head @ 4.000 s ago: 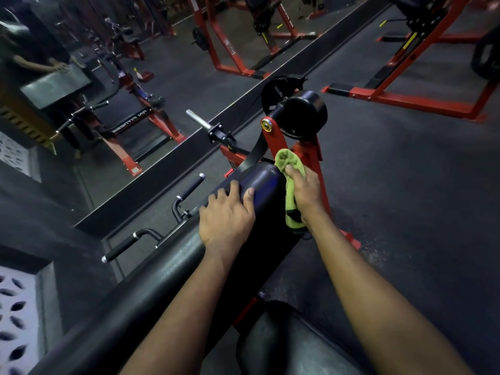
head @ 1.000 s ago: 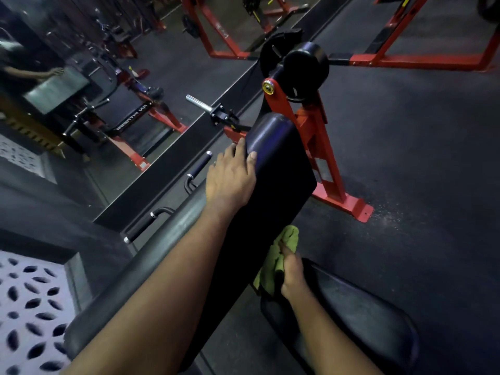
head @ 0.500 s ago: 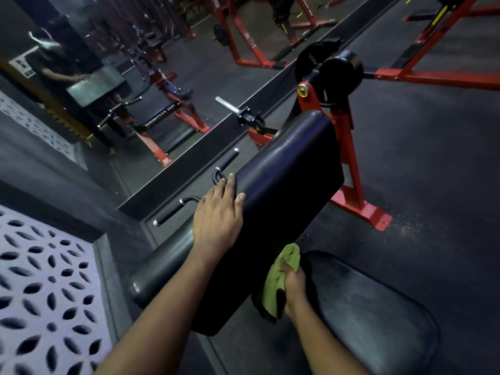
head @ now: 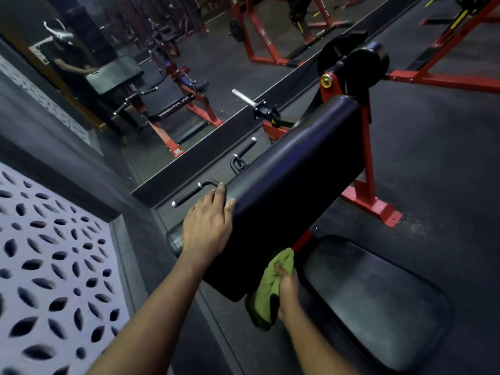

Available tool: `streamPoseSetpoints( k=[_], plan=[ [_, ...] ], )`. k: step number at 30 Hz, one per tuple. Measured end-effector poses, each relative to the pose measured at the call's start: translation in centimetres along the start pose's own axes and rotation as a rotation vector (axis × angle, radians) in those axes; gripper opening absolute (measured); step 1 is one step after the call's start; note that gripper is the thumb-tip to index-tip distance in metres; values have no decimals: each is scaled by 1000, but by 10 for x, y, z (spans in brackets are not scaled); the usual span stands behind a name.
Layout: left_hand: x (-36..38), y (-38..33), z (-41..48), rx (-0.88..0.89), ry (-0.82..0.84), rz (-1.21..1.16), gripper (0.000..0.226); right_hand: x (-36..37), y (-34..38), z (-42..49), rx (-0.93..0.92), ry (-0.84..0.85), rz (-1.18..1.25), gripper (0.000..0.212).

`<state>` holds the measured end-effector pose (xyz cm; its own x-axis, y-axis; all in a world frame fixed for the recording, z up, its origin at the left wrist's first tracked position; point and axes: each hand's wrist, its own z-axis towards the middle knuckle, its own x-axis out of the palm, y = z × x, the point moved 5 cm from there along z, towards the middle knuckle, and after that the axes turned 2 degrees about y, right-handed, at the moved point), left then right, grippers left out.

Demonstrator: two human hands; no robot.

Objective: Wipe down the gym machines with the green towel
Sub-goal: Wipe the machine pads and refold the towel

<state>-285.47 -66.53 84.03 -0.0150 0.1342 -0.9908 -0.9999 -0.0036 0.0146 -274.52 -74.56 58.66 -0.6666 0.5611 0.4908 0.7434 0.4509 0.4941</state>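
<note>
Shifted well down since four seconds ago, when up beside the red upright at the pad's far end: crumpled green cloth towel (head: 273, 282), now low, bunched against the near lower corner of the long black vinyl arm pad (head: 292, 185), in the gap between that pad and the flat black vinyl seat pad (head: 378, 307). Hardly moved against half a second ago. Gripped by the right hand (head: 288, 289), fingers curled round the cloth, part of the towel hanging below the hand. Left hand (head: 207, 228) slid back along the pad's upper edge, from near the far end a second ago to the near end now; laid flat on top, fingers straight and together, thumb on the pad's face, holding nothing. Just beyond the fingertips, two black-gripped steel handles (head: 189, 196). Behind the pad, red-painted steel frame (head: 376, 207), foot plate on the dark rubber floor (head: 433, 158); at its top a round black roller pad (head: 368, 63), with a chrome loading peg (head: 243, 98) off to the left. Further left, wall mirror (head: 189, 77) showing more red machines. At lower left, pale panel with leaf-shaped cut-outs (head: 54, 266).
</note>
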Motion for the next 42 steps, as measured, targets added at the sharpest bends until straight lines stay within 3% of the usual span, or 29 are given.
streamPoseSetpoints(
  k=[4, 8, 10, 14, 16, 21, 24, 27, 29, 32, 33, 35, 38, 40, 42],
  plan=[
    [-4, 28, -19, -51, 17, -13, 54, 5, 10, 13, -99, -136, 174, 37],
    [-8, 52, -36, -51, -7, -63, 54, 11, -83, 40, 122, -62, 257, 69],
    [-7, 57, -39, -37, -37, -88, 54, 15, -91, 6, 189, 4, 200, 57],
    [-2, 58, -38, -52, -131, -68, 53, 9, -60, -16, 112, 46, 176, 15],
    [-1, 58, -37, -39, -160, -67, 51, 16, -52, -16, 68, 18, 208, 15],
    [2, 61, -36, -47, -184, -98, 50, 45, -96, -50, 185, 16, 233, 54],
    [-1, 64, -37, -2, -107, -205, 59, 34, -115, -66, 208, 6, 100, 48],
    [-5, 76, -43, 37, -39, -546, 64, 14, -125, -79, 211, 23, -129, 46],
    [-10, 95, -64, -21, -129, -739, 58, 5, -117, -90, 182, 100, -244, 36],
    [-16, 130, -109, -139, -240, -790, 44, 15, -94, -122, 242, 287, -339, 31],
    [-14, 141, -120, -190, -191, -829, 35, 24, -85, -132, 256, 355, -358, 29],
    [-3, 154, -136, -256, 55, -927, 33, 47, -63, -152, 247, 503, -427, 24],
    [3, 159, -167, -269, 373, -1022, 49, 89, -30, -169, -12, 667, -578, 34],
    [-6, 152, -183, -219, 460, -1070, 52, 114, -17, -179, -139, 768, -741, 48],
    [-14, 150, -191, -167, 440, -1101, 48, 132, -11, -189, -174, 875, -824, 49]
  ],
)
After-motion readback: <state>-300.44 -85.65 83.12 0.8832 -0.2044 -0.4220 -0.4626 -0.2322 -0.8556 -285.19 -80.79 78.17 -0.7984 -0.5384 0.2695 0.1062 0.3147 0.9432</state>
